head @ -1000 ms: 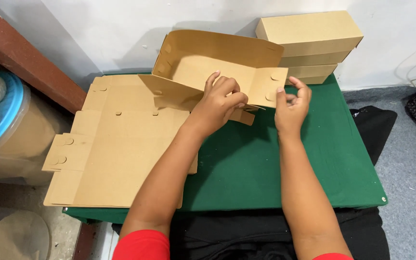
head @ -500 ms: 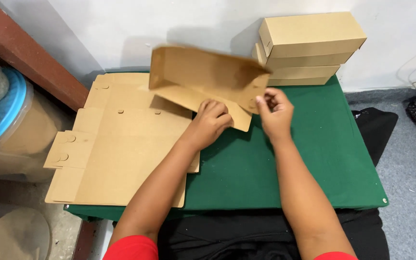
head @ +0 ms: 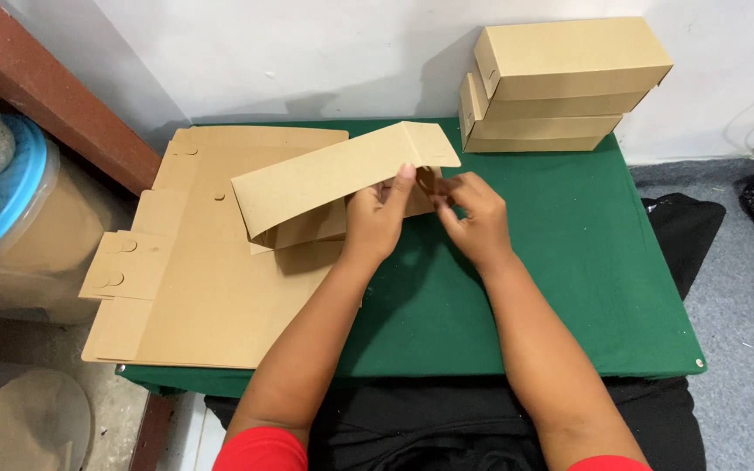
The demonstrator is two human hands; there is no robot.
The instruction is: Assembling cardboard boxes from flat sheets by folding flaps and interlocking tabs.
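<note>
Cardboard box blank point(head: 333, 179) pinched by 2 hands, left point(head: 379, 222), right point(head: 473, 218), 2 finished boxes point(head: 560, 83) stacked.

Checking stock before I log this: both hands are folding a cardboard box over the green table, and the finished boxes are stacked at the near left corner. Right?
Not quite. The head view shows the finished boxes stacked at the far right corner of the green table, against the wall. The rest holds: the left hand and right hand are both folding the cardboard box.
</note>
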